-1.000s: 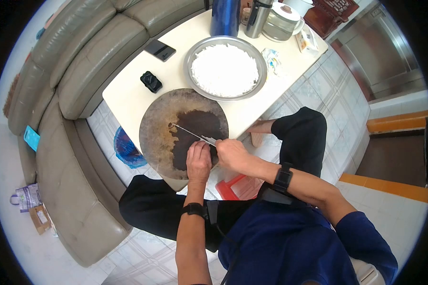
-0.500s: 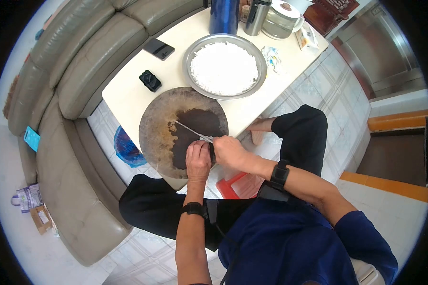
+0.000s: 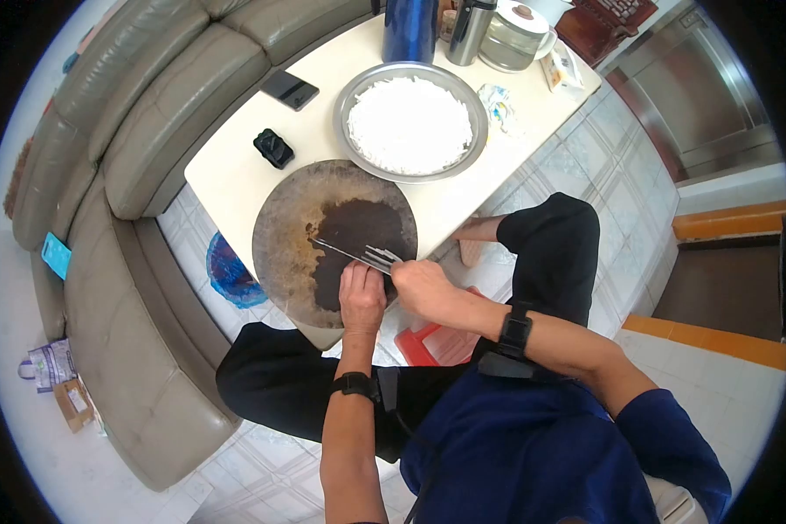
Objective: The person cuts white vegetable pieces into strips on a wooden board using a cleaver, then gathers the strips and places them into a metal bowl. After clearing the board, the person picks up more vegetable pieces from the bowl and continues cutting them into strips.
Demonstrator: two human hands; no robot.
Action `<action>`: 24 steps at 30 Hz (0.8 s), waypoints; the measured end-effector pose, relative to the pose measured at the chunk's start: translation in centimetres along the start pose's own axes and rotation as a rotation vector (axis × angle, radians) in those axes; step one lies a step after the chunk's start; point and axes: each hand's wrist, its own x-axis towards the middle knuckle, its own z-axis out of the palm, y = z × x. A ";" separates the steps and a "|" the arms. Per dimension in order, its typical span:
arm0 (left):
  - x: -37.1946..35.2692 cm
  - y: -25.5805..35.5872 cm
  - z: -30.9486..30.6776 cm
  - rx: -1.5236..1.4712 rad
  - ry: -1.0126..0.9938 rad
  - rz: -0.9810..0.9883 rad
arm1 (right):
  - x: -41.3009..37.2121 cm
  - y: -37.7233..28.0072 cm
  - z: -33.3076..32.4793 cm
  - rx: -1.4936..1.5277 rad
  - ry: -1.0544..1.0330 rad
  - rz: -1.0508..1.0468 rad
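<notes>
Steel knife (image 3: 344, 252) points far-left from our clenched right hand (image 3: 419, 289), white strips (image 3: 382, 255) along its far side; our left hand (image 3: 362, 299) curls just nearer, any hold hidden.

White strips (image 3: 382, 254) just beside the knife (image 3: 342, 252)

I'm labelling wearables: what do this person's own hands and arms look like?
The left hand and right hand are gloveless, with a black left wristband and black right wristband. A navy sleeve covers the right upper arm; a thin dark cable shows beside the left arm.
</notes>
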 end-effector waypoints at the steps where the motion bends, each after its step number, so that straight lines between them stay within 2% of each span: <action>1: -0.1 0.0 0.0 0.001 0.000 0.002 | 0.4 -0.1 0.1 0.000 0.002 0.000; 4: 0.0 0.0 0.0 -0.019 0.033 0.009 | 0.9 -0.3 0.0 0.041 0.054 -0.006; 9: 0.0 0.0 0.1 -0.002 0.037 0.013 | -0.5 -0.2 -1.5 0.009 -0.086 0.086; 12: 0.0 -0.1 0.2 -0.007 0.055 0.019 | -0.8 0.0 -1.4 -0.005 -0.108 0.138; 19: 0.1 0.2 0.1 -0.014 0.043 0.007 | 0.6 -0.3 -0.4 0.026 -0.038 0.106; 21: 0.1 0.2 0.1 -0.026 0.068 0.010 | 0.7 -0.4 -0.6 0.067 -0.034 0.179; 24: 0.2 0.1 0.1 -0.024 0.072 0.032 | 0.1 0.0 -1.3 0.101 -0.104 0.202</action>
